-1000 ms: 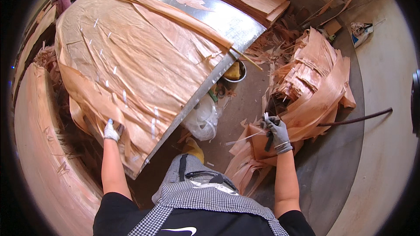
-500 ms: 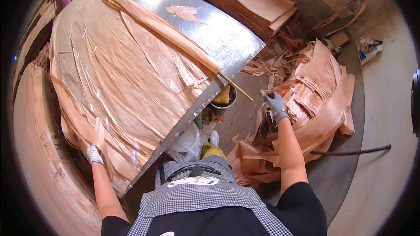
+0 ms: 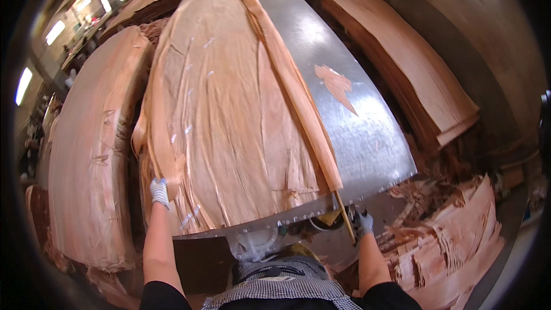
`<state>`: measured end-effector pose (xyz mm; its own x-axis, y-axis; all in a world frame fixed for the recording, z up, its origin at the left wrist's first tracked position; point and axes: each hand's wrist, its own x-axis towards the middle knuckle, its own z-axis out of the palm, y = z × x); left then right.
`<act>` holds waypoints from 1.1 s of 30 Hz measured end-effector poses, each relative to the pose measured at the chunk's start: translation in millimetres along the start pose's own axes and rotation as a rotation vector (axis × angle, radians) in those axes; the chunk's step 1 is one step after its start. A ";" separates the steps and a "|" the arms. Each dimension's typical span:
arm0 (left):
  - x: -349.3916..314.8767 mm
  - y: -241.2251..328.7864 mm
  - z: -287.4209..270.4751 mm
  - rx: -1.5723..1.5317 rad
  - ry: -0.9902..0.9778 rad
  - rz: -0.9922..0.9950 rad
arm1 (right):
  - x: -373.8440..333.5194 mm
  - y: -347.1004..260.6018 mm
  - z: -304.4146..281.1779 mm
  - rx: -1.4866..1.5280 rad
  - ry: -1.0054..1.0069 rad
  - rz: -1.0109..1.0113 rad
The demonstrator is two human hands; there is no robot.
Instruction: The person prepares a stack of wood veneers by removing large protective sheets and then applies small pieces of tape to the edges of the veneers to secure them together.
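Thin reddish-brown wood veneer sheets (image 3: 229,120) lie wrinkled across a metal-topped table (image 3: 361,143). At the near left corner of the veneer, my left hand (image 3: 159,191), in a striped glove, is closed on the sheet's edge. A long folded veneer strip (image 3: 298,115) runs along the right side of the sheets. From under its near end a thin wooden stick (image 3: 345,221) juts past the table's front edge. Just right of that stick is my right hand (image 3: 364,222), in a grey glove with dark fingertips. Its fingers are bent and partly hidden, so their grip is unclear.
Tall veneer stacks stand left (image 3: 86,149) and right (image 3: 407,57) of the table. A heap of torn veneer scraps (image 3: 447,247) fills the floor at the near right. Below the front edge are a bucket (image 3: 326,222) and clear plastic (image 3: 255,242). A loose veneer scrap (image 3: 336,85) lies on the metal.
The view has swung up and left, toward the table. My right hand has gone from above the scrap heap to beside the stick. My left hand stays on the veneer edge.
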<state>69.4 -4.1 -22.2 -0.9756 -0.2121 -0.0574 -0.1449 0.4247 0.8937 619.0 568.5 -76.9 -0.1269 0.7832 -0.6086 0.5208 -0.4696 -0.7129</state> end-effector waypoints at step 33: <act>-3.9 -64.3 18.6 -0.089 -0.284 -0.514 | -10.0 -97.3 -27.8 0.078 -0.104 -0.126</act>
<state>79.4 -14.3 -87.7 -0.7914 -0.1221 -0.5990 -0.6084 0.2520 0.7525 593.1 617.7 8.2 -0.2755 0.7933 -0.5429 0.4290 -0.4039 -0.8080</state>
